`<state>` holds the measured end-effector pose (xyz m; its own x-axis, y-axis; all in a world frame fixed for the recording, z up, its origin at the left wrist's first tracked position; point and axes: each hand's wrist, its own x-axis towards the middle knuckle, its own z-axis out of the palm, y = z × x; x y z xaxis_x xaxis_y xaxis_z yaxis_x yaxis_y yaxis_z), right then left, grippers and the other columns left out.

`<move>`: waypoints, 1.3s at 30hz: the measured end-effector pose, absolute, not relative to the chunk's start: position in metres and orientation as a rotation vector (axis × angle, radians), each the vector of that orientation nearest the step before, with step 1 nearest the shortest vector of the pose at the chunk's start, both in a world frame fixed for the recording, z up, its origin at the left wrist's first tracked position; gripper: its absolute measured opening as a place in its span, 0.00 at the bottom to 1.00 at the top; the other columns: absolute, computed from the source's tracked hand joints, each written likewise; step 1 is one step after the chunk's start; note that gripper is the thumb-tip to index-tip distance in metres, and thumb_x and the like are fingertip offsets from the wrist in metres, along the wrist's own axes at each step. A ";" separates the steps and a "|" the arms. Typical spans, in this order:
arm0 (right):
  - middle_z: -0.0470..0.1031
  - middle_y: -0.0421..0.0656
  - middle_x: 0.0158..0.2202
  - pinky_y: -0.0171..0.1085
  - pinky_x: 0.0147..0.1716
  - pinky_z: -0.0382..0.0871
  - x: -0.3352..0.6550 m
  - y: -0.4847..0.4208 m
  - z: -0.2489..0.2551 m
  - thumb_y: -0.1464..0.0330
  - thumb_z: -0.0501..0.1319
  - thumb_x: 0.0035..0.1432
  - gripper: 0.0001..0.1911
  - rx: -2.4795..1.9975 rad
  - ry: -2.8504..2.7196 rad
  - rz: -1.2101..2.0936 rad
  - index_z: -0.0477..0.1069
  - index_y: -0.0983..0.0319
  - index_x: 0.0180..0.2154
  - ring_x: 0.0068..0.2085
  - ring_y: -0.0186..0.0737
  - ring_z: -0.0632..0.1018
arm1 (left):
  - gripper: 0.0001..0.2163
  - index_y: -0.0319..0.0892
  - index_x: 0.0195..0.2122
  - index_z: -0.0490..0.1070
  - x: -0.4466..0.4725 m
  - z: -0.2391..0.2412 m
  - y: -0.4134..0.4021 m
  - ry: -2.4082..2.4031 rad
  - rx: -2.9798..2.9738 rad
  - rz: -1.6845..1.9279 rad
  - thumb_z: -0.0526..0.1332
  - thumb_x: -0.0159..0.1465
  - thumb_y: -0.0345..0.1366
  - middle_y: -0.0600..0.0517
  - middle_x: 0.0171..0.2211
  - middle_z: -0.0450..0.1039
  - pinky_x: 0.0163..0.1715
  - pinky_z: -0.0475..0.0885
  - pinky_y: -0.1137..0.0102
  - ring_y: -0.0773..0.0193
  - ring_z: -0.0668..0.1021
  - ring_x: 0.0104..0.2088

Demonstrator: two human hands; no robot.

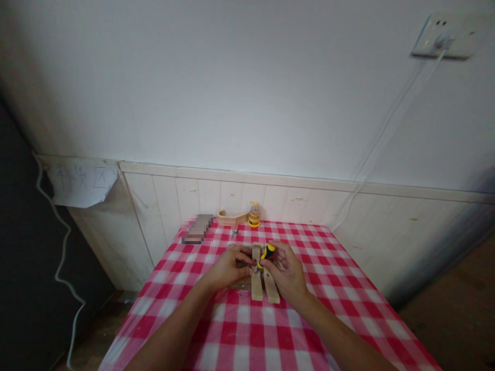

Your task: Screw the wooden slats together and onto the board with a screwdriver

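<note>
Two pale wooden slats (257, 281) lie side by side on a red-and-white checked tablecloth (247, 330), joined to a darker piece hidden under my hands. My right hand (286, 273) is closed round a short yellow-and-black screwdriver (266, 252), its tip pointing down at the slats. My left hand (228, 265) is curled with its fingertips pinched against the wooden assembly beside the screwdriver tip. Any screw there is too small to see.
At the table's far edge stand a yellow bit holder (254, 215), a curved wooden piece (231, 218) and a blurred flat block (197, 229). A small dark object (234, 233) lies nearby. A white cable (382, 134) hangs from a wall socket (444, 36).
</note>
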<state>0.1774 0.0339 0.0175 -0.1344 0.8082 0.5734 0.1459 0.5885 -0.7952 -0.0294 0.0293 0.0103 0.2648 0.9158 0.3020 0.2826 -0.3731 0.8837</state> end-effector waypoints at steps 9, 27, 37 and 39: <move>0.82 0.45 0.46 0.46 0.46 0.79 0.177 0.034 0.019 0.64 0.69 0.57 0.22 -0.791 -1.659 0.643 0.73 0.54 0.54 0.44 0.48 0.83 | 0.08 0.45 0.36 0.85 -0.030 0.011 0.029 1.075 1.816 1.112 0.74 0.54 0.35 0.45 0.47 0.81 0.53 0.71 0.61 0.52 0.79 0.49; 0.82 0.47 0.48 0.42 0.46 0.80 0.179 0.030 0.023 0.70 0.62 0.63 0.22 -0.679 -1.732 0.686 0.69 0.55 0.59 0.47 0.45 0.84 | 0.10 0.44 0.37 0.85 -0.031 0.006 0.033 1.043 1.831 1.105 0.74 0.55 0.41 0.43 0.49 0.80 0.54 0.71 0.60 0.51 0.79 0.50; 0.83 0.46 0.47 0.44 0.46 0.80 0.179 0.030 0.024 0.68 0.65 0.61 0.22 -0.736 -1.701 0.703 0.71 0.55 0.57 0.46 0.47 0.84 | 0.08 0.45 0.36 0.86 -0.031 0.008 0.030 1.080 1.833 1.106 0.74 0.55 0.37 0.43 0.48 0.80 0.54 0.70 0.59 0.51 0.78 0.51; 0.83 0.46 0.46 0.44 0.45 0.79 0.179 0.031 0.023 0.67 0.65 0.60 0.22 -0.747 -1.697 0.685 0.72 0.55 0.57 0.45 0.46 0.84 | 0.08 0.45 0.36 0.86 -0.031 0.009 0.030 1.078 1.835 1.105 0.74 0.55 0.37 0.43 0.48 0.80 0.54 0.70 0.60 0.51 0.78 0.51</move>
<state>0.1788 0.0310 0.0229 -0.1957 0.7711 0.6059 0.1341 0.6330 -0.7624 -0.0305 0.0302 0.0086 0.2810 0.9090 0.3079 0.2851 -0.3854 0.8776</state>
